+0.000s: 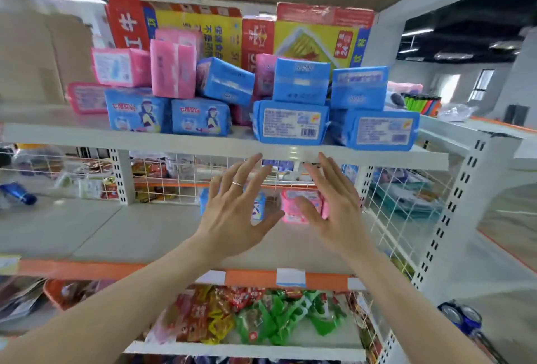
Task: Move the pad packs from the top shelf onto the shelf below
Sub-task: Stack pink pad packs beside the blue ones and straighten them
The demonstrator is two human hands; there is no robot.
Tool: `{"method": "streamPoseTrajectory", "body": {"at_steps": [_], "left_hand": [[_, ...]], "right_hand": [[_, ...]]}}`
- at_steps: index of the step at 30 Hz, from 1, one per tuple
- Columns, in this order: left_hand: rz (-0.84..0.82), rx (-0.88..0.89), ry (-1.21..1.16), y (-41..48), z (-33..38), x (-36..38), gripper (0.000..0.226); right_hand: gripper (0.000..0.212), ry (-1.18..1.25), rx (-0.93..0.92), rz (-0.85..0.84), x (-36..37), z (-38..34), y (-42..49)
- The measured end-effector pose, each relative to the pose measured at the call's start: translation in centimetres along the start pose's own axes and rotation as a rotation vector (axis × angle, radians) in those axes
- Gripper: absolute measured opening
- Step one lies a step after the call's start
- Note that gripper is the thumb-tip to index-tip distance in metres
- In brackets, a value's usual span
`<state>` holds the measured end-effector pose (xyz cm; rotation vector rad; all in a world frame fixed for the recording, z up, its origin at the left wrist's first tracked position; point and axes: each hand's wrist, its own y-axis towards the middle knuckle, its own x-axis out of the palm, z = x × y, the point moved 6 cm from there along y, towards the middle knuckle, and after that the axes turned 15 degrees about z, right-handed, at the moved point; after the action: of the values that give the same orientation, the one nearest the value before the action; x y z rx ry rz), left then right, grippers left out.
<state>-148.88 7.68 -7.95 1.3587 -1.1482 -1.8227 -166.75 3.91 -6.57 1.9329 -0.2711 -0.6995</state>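
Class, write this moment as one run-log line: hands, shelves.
left hand: open, empty | right hand: open, empty | lower shelf: blue pack, pink pack | top shelf: many pad packs left

Wears a thin, shiny band ring [237,183] on one finger of the left hand [232,218]. Goes bare along both forearms [116,299] and the right hand [337,215].

Your L hand [232,212] & R hand [334,209] are up just under the top shelf [203,145] front edge, fingers straight & spread, holding nothing; ring [237,183] on the L. On the top shelf: pink & blue pad packs [290,125] piled loose, w/ red-yellow boxes [316,35] behind. One level under the top shelf, on the shelf below [130,233], a blue pack [259,206] & pink pack [292,199] sit side by side behind your hands.
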Motion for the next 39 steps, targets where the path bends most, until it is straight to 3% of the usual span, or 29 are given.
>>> {"method": "streamPoseTrajectory", "body": {"at_steps": [7, 13, 21, 29, 34, 39], "left_hand": [[0.014, -0.011, 0.052, 2.7, -0.9, -1.7, 0.082], [0.047, -0.009, 0.145, 2.6, -4.7, -5.1, 0.08], [0.12, -0.173, 0.256, 1.3, -14.9, -11.0, 0.082], [0.218, -0.234, 0.198, 3.2, -25.8, -14.0, 0.088], [0.287, -0.236, 0.163, 7.1, -35.5, -17.3, 0.083], [0.258, -0.262, 0.099, 11.9, -43.5, -18.1, 0.085]], "right_hand": [[0.07, -0.02, -0.025, 0.067, -1.6, -0.7, 2.1], [0.071, 0.111, -0.044, 0.088, 2.2, -3.5, 3.3], [0.067, 0.208, -0.13, -0.02, 10.1, -10.8, 4.6], [0.069, 0.239, -0.169, -0.032, 18.4, -17.3, 8.6], [0.066, 0.206, -0.151, -0.01, 24.6, -22.6, 13.4], [0.057, 0.116, 0.015, 0.044, 29.4, -24.2, 18.4]]}}
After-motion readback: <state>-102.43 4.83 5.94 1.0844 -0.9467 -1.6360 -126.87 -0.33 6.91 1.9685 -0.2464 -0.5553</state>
